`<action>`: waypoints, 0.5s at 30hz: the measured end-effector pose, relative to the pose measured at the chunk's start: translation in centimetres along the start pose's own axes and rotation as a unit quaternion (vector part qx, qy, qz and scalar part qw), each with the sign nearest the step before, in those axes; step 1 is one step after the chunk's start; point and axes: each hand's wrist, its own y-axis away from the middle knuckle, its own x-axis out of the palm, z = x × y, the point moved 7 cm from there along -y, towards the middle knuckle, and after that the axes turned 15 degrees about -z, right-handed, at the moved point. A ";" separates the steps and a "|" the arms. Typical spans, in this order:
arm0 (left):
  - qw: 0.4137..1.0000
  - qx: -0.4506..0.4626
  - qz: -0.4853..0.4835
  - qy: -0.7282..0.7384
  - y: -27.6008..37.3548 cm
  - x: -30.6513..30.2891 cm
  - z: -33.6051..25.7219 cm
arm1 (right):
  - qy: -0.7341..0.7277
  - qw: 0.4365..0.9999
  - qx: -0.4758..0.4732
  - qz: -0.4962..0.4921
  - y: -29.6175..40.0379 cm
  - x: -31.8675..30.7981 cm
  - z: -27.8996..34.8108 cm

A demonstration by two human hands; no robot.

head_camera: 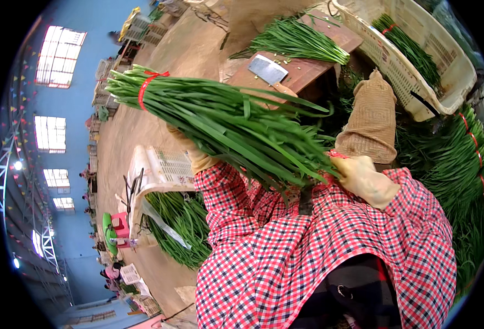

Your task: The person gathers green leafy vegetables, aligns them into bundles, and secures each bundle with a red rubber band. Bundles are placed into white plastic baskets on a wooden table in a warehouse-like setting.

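Note:
A large bundle of garlic chives (209, 107) lies across in front of me, its pale cut ends at the left and its leaf tips at the right. A red tie (143, 91) rings it near the cut ends. My left hand (192, 150), in a pale glove, supports the bundle from beneath; the leaves hide most of its fingers. At the leaf tips, my gloved right hand (361, 177) is closed on some green leaves. Beyond the bundle, a cleaver (268, 69) rests on a wooden board (308, 78), beside loose chives (295, 41) and cut bits.
A white plastic crate (402, 82) at upper right holds a tied bundle. More chives (443, 160) are heaped on my right. Another crate (164, 164) with chives stands at left. Sacking (369, 115) wraps my leg. Several people sit along the far wall.

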 end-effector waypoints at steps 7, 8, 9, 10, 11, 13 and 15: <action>1.000 -0.008 0.009 0.014 0.5 2.0 -1.8 | 0.131 0.952 -0.141 -0.238 -1.5 -9.0 0.4; 1.000 0.001 -0.002 0.000 0.6 1.5 -2.4 | 0.080 0.950 -0.147 -0.264 -2.3 -11.0 2.5; 1.000 0.008 -0.011 -0.011 0.5 1.0 -2.7 | 0.032 0.944 -0.151 -0.291 -3.3 -12.7 5.0; 1.000 0.009 -0.015 -0.022 0.1 1.3 -2.5 | -0.031 0.928 -0.207 -0.309 -4.1 -13.8 7.4; 0.999 0.008 -0.018 -0.025 0.0 1.5 -2.2 | -0.097 0.904 -0.262 -0.323 -4.8 -14.3 9.6; 0.999 0.005 -0.025 -0.040 0.6 2.3 -2.5 | -0.140 0.877 -0.327 -0.323 -6.7 -13.5 13.9; 0.998 0.013 -0.032 -0.061 1.6 4.0 -1.5 | -0.074 0.905 -0.268 -0.321 -9.6 -11.3 15.8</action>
